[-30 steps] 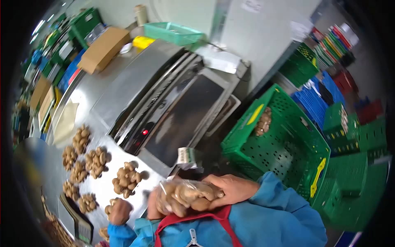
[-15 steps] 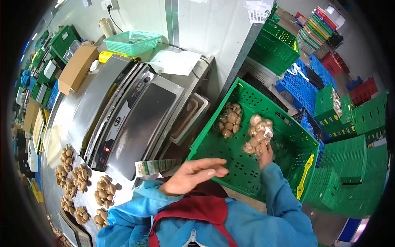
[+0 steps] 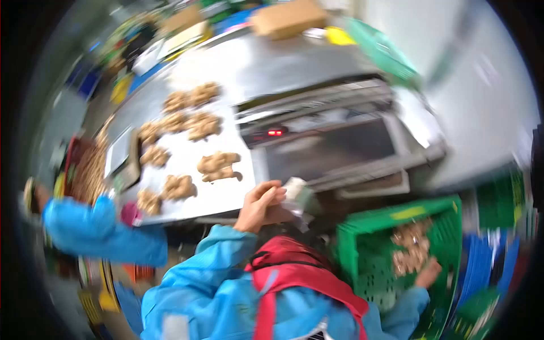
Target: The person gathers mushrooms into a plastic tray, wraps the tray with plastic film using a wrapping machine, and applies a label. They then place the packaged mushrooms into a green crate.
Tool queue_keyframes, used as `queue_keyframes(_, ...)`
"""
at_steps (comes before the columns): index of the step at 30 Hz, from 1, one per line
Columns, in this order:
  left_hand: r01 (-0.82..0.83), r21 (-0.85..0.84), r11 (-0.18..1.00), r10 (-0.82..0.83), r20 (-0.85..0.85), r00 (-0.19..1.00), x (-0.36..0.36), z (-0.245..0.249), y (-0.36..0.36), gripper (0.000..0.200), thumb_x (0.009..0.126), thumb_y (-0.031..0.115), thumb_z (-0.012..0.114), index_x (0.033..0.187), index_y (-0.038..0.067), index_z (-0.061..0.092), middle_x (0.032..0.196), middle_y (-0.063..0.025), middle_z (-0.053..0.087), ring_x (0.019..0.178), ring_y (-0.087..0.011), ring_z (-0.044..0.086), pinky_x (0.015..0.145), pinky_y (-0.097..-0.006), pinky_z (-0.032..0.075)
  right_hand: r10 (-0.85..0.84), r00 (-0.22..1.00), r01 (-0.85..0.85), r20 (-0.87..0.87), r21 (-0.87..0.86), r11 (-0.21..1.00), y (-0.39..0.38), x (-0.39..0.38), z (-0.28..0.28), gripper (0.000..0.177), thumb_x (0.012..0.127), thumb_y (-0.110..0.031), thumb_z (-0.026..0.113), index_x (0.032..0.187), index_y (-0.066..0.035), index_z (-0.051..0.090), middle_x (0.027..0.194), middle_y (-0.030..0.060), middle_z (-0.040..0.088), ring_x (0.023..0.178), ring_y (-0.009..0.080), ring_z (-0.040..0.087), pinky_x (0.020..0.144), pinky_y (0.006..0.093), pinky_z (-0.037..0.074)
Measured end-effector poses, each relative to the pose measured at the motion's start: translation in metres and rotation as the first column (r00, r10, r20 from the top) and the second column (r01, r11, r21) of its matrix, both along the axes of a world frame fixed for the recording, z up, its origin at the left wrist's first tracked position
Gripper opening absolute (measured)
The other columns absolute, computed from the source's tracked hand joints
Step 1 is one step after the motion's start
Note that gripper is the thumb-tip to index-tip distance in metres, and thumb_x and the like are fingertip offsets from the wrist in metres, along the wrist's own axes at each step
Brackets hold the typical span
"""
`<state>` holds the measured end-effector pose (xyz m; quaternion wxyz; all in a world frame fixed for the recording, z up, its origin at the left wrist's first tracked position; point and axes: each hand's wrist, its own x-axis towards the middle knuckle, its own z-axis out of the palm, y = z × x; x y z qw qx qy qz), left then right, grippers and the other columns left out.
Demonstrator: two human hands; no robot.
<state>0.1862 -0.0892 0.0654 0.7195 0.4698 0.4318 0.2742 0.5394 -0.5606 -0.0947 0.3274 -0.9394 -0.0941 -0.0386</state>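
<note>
Above the red apron, my left hand (image 3: 259,207) has its thumb and fingers pressed together at the near edge of a printed strip (image 3: 301,199), by the machine's front edge. My right hand (image 3: 429,273) is low inside the green crate (image 3: 349,243), beside wrapped mushroom packs (image 3: 411,249); motion blur hides whether its fingers grip one. Bunches of brown mushrooms (image 3: 218,165) lie on the white sheet on the metal table. The wrapping machine (image 3: 331,144) shows a lit red display.
A co-worker's blue sleeve (image 3: 102,229) reaches in at the left, by a small scale (image 3: 120,153) and a red basket (image 3: 73,161) of mushrooms. A cardboard box (image 3: 289,18) and a green basket (image 3: 385,51) stand behind the machine. Blue crates (image 3: 481,260) are at the right.
The view has swung left, so table and mushrooms show more fully and the crate sits lower right. My left hand has closed at the strip. A co-worker's sleeve has come into view.
</note>
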Motion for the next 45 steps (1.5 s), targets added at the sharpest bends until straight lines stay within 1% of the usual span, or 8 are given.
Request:
queue_keyframes(5, -0.639, 0.284, 0.715, 0.66, 0.03, 0.751, -0.119, -0.056, 0.099, 0.032, 0.091, 0.017, 0.055, 0.118, 0.001, 0.053, 0.11, -0.0089, 0.059, 0.099, -0.0158, 0.055, 0.089, -0.0304, 0.041, 0.563, 0.733, -0.216, -0.381, 0.655, 0.724, 0.283, -0.111, 0.238, 0.026, 0.089, -0.016, 0.05, 0.105, 0.004, 0.054, 0.092, 0.0101, 0.06, 0.071, 0.0148, 0.057, 0.068, 0.0283, 0.05)
queue_keyframes(10, -0.489, 0.448, 0.748, 0.643, -0.309, 0.701, -0.197, -0.097, 0.188, 0.054, 0.092, 0.029, 0.051, 0.132, -0.005, 0.039, 0.132, -0.0207, 0.045, 0.122, -0.028, 0.043, 0.103, -0.0336, 0.032, 0.825, -0.274, -0.381, -0.495, 0.843, 0.38, 0.488, -0.268, 0.186, 0.054, 0.088, -0.008, 0.052, 0.135, 0.005, 0.03, 0.126, 0.0216, 0.047, 0.116, 0.0279, 0.05, 0.095, 0.0364, 0.043)
queue_keyframes(15, -0.351, 0.328, 0.877, 0.473, -0.464, 0.749, -0.208, -0.137, 0.236, 0.062, 0.091, 0.035, 0.049, 0.134, -0.007, 0.035, 0.136, -0.024, 0.04, 0.128, -0.0298, 0.037, 0.106, -0.0335, 0.028, 0.807, 0.131, -0.818, -0.576, 0.398, 0.416, 0.624, -0.339, 0.061, 0.09, 0.069, -0.009, 0.069, 0.14, 0.004, 0.016, 0.127, 0.0209, 0.045, 0.116, 0.0262, 0.048, 0.096, 0.0332, 0.04)
queue_keyframes(18, -0.262, 0.2, 0.944, 0.329, -0.517, 0.791, -0.196, -0.11, 0.232, 0.062, 0.091, 0.037, 0.051, 0.133, -0.007, 0.037, 0.133, -0.0227, 0.044, 0.125, -0.0298, 0.041, 0.105, -0.0334, 0.031, 0.882, 0.0, -0.705, -0.472, 0.625, 0.334, 0.636, -0.34, 0.01, 0.09, 0.066, -0.009, 0.072, 0.138, 0.003, 0.02, 0.123, 0.0184, 0.046, 0.114, 0.0266, 0.049, 0.098, 0.0356, 0.039)
queue_keyframes(25, -0.448, -0.104, 0.888, 0.433, -0.144, 0.89, -0.209, -0.05, 0.234, 0.052, 0.09, 0.038, 0.052, 0.127, 0.002, 0.047, 0.116, -0.0111, 0.053, 0.114, -0.0211, 0.042, 0.1, -0.0383, 0.028, 0.871, -0.074, -0.561, -0.485, 0.742, 0.366, 0.626, -0.333, 0.106, 0.08, 0.072, -0.006, 0.071, 0.137, -0.004, 0.025, 0.106, 0.0127, 0.042, 0.095, 0.0182, 0.055, 0.068, 0.0261, 0.052)
queue_keyframes(32, -0.173, 0.038, 0.984, 0.17, 0.07, 0.983, -0.127, 0.106, 0.275, 0.043, 0.093, 0.038, 0.048, 0.127, 0.012, 0.047, 0.117, -0.0008, 0.051, 0.105, -0.012, 0.046, 0.089, -0.0329, 0.035, 0.931, -0.028, -0.581, -0.363, 0.764, 0.28, 0.65, -0.227, 0.247, 0.079, 0.074, -0.017, 0.075, 0.137, -0.006, 0.029, 0.101, 0.0123, 0.043, 0.085, 0.0162, 0.054, 0.075, 0.0273, 0.046)
queue_keyframes(38, -0.112, -0.043, 0.993, 0.116, 0.106, 0.988, 0.033, 0.063, 0.316, 0.035, 0.089, 0.045, 0.052, 0.105, 0.014, 0.053, 0.101, 0.0004, 0.053, 0.097, -0.0133, 0.048, 0.083, -0.0353, 0.033, 0.895, 0.023, -0.652, -0.446, 0.672, 0.352, 0.679, -0.057, 0.243, 0.077, 0.075, -0.015, 0.074, 0.137, -0.006, 0.03, 0.097, 0.0102, 0.051, 0.085, 0.0156, 0.057, 0.072, 0.0267, 0.05)
queue_keyframes(45, -0.052, -0.151, 0.987, 0.085, 0.223, 0.971, 0.106, 0.025, 0.316, 0.051, 0.093, 0.04, 0.047, 0.13, 0.005, 0.04, 0.124, -0.0095, 0.049, 0.116, -0.0214, 0.044, 0.094, -0.0419, 0.035, 0.866, 0.024, -0.593, -0.499, 0.691, 0.414, 0.679, 0.022, 0.205, 0.072, 0.078, -0.018, 0.071, 0.137, -0.007, 0.031, 0.101, 0.0117, 0.054, 0.094, 0.0164, 0.056, 0.077, 0.0299, 0.049)
